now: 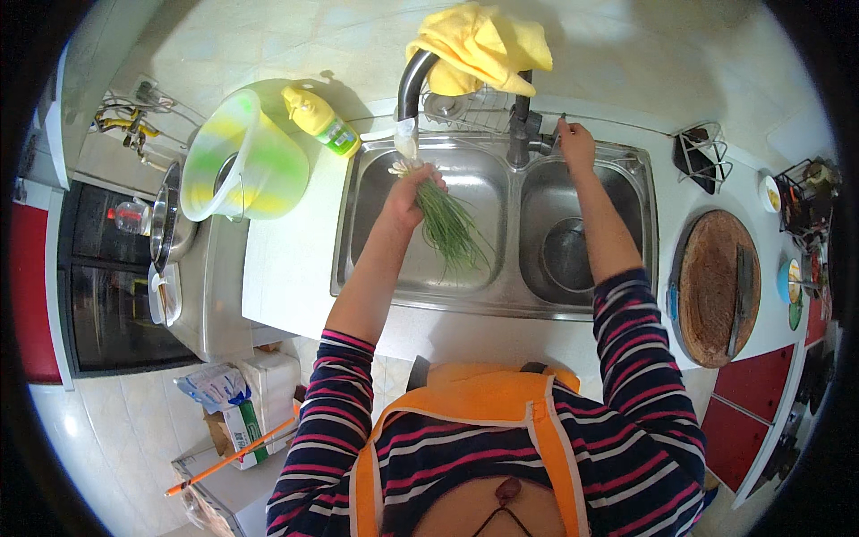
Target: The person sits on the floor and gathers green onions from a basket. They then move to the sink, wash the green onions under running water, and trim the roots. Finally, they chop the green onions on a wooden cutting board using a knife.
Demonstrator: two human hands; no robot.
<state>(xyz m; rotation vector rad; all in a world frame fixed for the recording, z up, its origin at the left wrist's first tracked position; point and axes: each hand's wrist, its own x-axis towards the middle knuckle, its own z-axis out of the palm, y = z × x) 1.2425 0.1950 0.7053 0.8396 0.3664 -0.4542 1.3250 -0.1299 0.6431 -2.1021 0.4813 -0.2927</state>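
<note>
My left hand [411, 194] grips a bunch of thin green stalks [451, 225], which look like chives or young scallions. Their pale root ends sit just under the spout of the black faucet [415, 77], and the green tips hang over the left basin [470, 272] of a steel double sink. Whether water is running from the whitish outlet [407, 137], I cannot tell. Above the right basin [543, 194], my right hand [576, 144] is closed around the faucet's lever, whose dark tip shows past the fingers. A yellow cloth [480, 47] drapes over the faucet's arch.
Left of the sink stand a yellow detergent bottle [322, 124] and a green-yellow plastic bucket [268, 168]. A wire rack [473, 107] is behind the faucet. To the right, a cleaver [740, 295] lies on a round wooden chopping board [708, 288], with a metal rack [704, 158] farther back.
</note>
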